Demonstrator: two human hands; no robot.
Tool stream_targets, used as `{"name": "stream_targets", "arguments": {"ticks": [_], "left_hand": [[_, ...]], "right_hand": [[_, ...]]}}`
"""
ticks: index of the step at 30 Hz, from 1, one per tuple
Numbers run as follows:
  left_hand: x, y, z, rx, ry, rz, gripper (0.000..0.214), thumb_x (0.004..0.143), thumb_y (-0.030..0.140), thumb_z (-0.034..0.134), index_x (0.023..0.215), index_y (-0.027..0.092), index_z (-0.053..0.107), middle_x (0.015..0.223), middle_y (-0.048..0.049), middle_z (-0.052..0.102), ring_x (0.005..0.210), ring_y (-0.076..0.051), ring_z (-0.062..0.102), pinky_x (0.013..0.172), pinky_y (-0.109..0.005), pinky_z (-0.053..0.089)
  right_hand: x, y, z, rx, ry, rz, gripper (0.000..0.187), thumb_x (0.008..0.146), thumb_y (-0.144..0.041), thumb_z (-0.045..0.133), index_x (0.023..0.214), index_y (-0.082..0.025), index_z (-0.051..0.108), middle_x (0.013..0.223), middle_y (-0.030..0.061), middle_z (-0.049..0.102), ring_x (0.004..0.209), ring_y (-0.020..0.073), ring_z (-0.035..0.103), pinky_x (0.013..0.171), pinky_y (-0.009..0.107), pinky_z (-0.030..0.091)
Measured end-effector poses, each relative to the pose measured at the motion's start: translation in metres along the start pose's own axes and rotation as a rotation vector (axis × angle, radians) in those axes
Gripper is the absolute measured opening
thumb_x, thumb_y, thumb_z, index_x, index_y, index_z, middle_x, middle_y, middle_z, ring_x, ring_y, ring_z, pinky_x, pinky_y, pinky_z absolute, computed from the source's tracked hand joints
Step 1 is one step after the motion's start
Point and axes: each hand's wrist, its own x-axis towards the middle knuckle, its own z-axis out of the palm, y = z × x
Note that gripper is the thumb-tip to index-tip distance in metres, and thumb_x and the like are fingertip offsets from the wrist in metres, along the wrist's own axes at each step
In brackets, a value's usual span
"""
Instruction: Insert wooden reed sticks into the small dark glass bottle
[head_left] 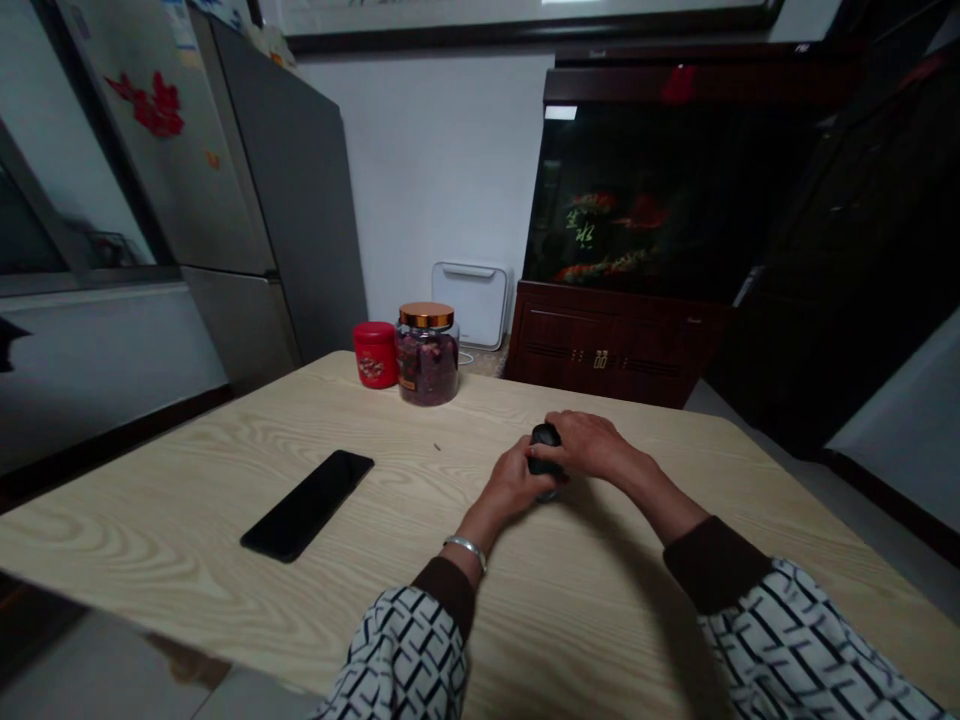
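Observation:
A small dark object with a rounded black top (546,436) stands on or just above the table, and both hands are closed around it. My left hand (517,475) grips its lower near side, with a silver bangle on the wrist. My right hand (589,443) reaches over from the right, fingers curled about the upper part. A bit of what looks like a clear or greyish base shows under the left fingers. Most of the object is hidden, so its exact kind is unclear.
A black phone (309,505) lies on the wooden table (187,480) to the left. Near the far edge stand a red canister (375,355) and a clear jar (427,362) with a copper-coloured lid. Beyond are a fridge (300,180) and an aquarium (637,200) on a cabinet.

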Motion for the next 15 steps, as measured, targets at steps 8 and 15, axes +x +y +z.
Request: {"name": "stream_targets", "arguments": {"ticks": [8, 15], "left_hand": [[0.000, -0.001, -0.009, 0.185, 0.002, 0.109, 0.061, 0.065, 0.043, 0.083, 0.116, 0.016, 0.062, 0.102, -0.0094, 0.068, 0.092, -0.024, 0.062, 0.078, -0.033, 0.048], [-0.001, 0.002, -0.010, 0.190, 0.002, 0.080, 0.057, 0.065, 0.037, 0.083, 0.114, 0.017, 0.062, 0.100, -0.0078, 0.069, 0.091, -0.023, 0.062, 0.077, -0.032, 0.048]], "right_hand": [[0.005, 0.021, -0.020, 0.297, -0.148, -0.376, 0.081, 0.076, -0.048, 0.070, 0.147, -0.022, 0.043, 0.151, 0.0124, 0.045, 0.136, 0.0299, 0.044, 0.109, 0.043, 0.038], [0.004, 0.002, -0.021, -0.084, -0.137, -0.067, 0.050, 0.092, -0.056, 0.046, 0.108, -0.015, 0.069, 0.102, 0.0182, 0.072, 0.100, 0.0366, 0.066, 0.093, 0.055, 0.041]]}}
